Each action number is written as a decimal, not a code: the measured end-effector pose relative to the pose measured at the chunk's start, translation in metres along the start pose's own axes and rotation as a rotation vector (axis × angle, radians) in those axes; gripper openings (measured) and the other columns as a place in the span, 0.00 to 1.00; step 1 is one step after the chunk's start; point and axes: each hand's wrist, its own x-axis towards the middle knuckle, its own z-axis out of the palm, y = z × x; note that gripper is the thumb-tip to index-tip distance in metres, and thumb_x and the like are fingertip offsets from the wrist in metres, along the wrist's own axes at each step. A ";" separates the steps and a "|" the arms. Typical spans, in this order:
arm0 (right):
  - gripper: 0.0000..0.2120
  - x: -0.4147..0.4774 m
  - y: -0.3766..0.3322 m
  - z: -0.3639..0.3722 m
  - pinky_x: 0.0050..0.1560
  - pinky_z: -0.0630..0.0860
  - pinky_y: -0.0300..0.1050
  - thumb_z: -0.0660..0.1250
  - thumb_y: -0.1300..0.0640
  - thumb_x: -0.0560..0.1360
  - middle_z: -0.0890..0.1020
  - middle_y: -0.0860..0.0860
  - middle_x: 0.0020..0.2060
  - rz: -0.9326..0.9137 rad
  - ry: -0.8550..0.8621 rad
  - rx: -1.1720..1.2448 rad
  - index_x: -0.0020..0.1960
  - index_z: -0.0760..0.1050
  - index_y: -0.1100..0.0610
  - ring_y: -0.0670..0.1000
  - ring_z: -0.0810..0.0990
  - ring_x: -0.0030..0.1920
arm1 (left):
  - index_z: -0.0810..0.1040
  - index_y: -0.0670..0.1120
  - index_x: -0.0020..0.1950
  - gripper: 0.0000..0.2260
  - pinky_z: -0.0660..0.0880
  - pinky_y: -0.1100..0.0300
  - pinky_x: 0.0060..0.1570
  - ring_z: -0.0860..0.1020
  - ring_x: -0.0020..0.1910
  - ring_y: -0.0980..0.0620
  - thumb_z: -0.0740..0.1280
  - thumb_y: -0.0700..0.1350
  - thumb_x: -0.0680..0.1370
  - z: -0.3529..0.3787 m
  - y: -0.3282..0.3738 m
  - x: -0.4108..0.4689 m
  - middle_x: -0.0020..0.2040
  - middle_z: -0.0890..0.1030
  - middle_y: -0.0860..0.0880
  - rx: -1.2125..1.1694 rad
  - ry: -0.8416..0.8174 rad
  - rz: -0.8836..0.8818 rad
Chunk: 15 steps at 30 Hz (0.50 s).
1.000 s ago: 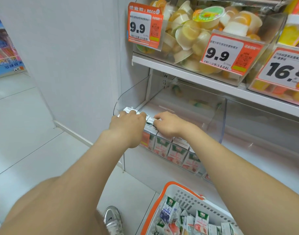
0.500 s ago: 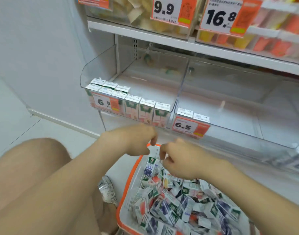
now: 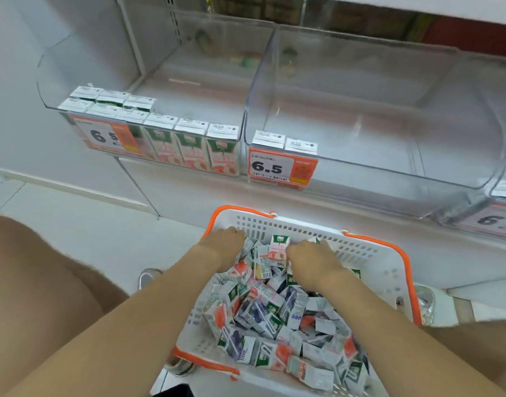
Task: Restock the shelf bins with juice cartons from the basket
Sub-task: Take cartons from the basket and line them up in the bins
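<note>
A white basket with an orange rim (image 3: 404,262) sits on the floor below the shelf, full of several loose juice cartons (image 3: 263,313), pink and purple. My right hand (image 3: 310,260) is at the basket's far side, closed on an upright pink juice carton (image 3: 279,247). My left hand (image 3: 221,246) reaches down into the far left corner of the pile; its fingertips are hidden among cartons. On the shelf, the left clear bin (image 3: 194,87) holds rows of pink cartons (image 3: 190,144) along its front. The middle clear bin (image 3: 389,124) holds two cartons (image 3: 284,141).
Orange price tags reading 6.5 hang on the left bin front (image 3: 102,136) and the middle bin front (image 3: 280,167). A third bin (image 3: 503,193) shows at the right edge. My knee (image 3: 31,282) and a shoe (image 3: 148,277) are left of the basket.
Both hands left the left bin, came down from the shelf and went into the basket. The view tilted down with them. My right hand now holds a pink carton.
</note>
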 end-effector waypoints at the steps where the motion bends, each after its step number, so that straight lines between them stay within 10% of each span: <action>1: 0.13 0.004 0.000 0.004 0.66 0.71 0.58 0.65 0.66 0.76 0.80 0.55 0.56 0.014 0.049 -0.107 0.59 0.77 0.56 0.60 0.79 0.59 | 0.63 0.40 0.78 0.28 0.76 0.46 0.63 0.74 0.67 0.37 0.63 0.29 0.78 0.008 -0.001 0.006 0.76 0.66 0.39 -0.005 0.026 -0.018; 7: 0.41 0.033 -0.005 0.034 0.69 0.63 0.60 0.68 0.69 0.73 0.69 0.61 0.71 -0.163 0.132 -0.271 0.81 0.57 0.51 0.65 0.68 0.68 | 0.51 0.41 0.83 0.38 0.75 0.45 0.67 0.71 0.74 0.37 0.64 0.27 0.77 0.030 -0.008 0.030 0.82 0.57 0.41 -0.092 -0.005 -0.033; 15: 0.32 0.050 -0.016 0.050 0.69 0.61 0.62 0.72 0.60 0.74 0.68 0.63 0.72 -0.071 0.111 -0.402 0.75 0.62 0.55 0.64 0.71 0.68 | 0.72 0.41 0.73 0.25 0.75 0.48 0.62 0.73 0.67 0.40 0.67 0.29 0.77 0.014 0.004 0.027 0.74 0.63 0.40 0.283 0.098 0.028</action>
